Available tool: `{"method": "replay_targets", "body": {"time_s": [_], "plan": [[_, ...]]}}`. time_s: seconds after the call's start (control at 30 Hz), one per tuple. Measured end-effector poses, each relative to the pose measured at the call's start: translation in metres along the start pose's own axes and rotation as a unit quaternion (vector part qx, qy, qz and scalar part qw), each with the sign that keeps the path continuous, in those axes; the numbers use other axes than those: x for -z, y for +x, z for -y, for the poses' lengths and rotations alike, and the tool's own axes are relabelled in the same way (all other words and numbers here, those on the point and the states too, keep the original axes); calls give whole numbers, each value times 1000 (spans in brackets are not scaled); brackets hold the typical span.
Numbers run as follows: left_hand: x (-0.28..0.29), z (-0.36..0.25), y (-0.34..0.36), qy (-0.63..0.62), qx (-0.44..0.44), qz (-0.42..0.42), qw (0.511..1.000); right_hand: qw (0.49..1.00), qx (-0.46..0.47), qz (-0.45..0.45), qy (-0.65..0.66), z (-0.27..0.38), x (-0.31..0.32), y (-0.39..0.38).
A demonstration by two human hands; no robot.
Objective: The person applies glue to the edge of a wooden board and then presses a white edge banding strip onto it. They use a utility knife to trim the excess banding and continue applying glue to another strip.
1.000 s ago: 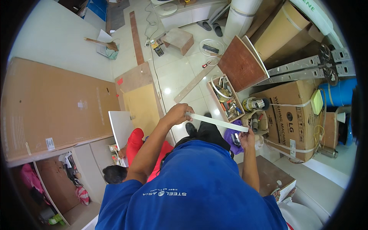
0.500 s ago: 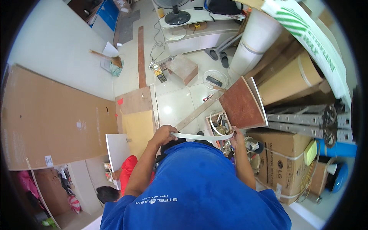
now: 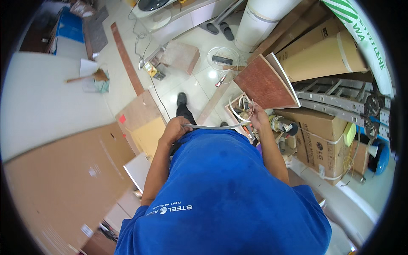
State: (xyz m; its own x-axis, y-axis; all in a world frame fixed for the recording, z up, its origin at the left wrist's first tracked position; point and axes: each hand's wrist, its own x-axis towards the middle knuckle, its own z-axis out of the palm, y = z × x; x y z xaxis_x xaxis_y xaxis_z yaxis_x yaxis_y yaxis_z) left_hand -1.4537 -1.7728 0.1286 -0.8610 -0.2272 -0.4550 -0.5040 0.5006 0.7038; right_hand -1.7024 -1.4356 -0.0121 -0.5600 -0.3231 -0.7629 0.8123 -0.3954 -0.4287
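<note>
A thin, flexible white edging strip (image 3: 217, 127) stretches in front of my waist, sagging slightly between my hands. My left hand (image 3: 174, 128) closes its fingers round one end. My right hand (image 3: 258, 117) pinches the strip farther along, where it curls back over an open tool tray (image 3: 239, 107). That tray holds mixed hand tools, only partly visible behind the strip and my right hand. Beyond it, a reddish-brown board (image 3: 260, 83) with a pale edge leans upright.
A loose clear coil (image 3: 210, 55) lies on the tiles near a wooden box (image 3: 182, 55) and a yellow tool (image 3: 154, 71). Large cardboard (image 3: 72, 178) and a white panel (image 3: 137, 171) are at left. A ladder (image 3: 335, 98) and carton (image 3: 316, 140) stand at right.
My view has turned and moved forward, and my shod foot now shows ahead on the tiles. The strip stays in both hands. The person in red at left has gone out of view.
</note>
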Motion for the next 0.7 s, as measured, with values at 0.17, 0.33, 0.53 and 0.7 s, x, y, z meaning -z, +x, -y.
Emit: {"method": "replay_targets", "body": {"time_s": [0.17, 0.33, 0.53, 0.7], "plan": [[76, 66, 73, 138, -181, 73, 971, 998, 35, -50, 8, -70, -44, 5], [150, 93, 155, 301, -244, 220, 895, 993, 82, -82, -29, -117, -119, -36], [160, 49, 220, 222, -236, 323, 889, 992, 103, -54, 44, -166, -174, -111], [98, -17, 249, 269, -325, 475, 772, 956, 206, -158, 140, -207, -170, -152]]}}
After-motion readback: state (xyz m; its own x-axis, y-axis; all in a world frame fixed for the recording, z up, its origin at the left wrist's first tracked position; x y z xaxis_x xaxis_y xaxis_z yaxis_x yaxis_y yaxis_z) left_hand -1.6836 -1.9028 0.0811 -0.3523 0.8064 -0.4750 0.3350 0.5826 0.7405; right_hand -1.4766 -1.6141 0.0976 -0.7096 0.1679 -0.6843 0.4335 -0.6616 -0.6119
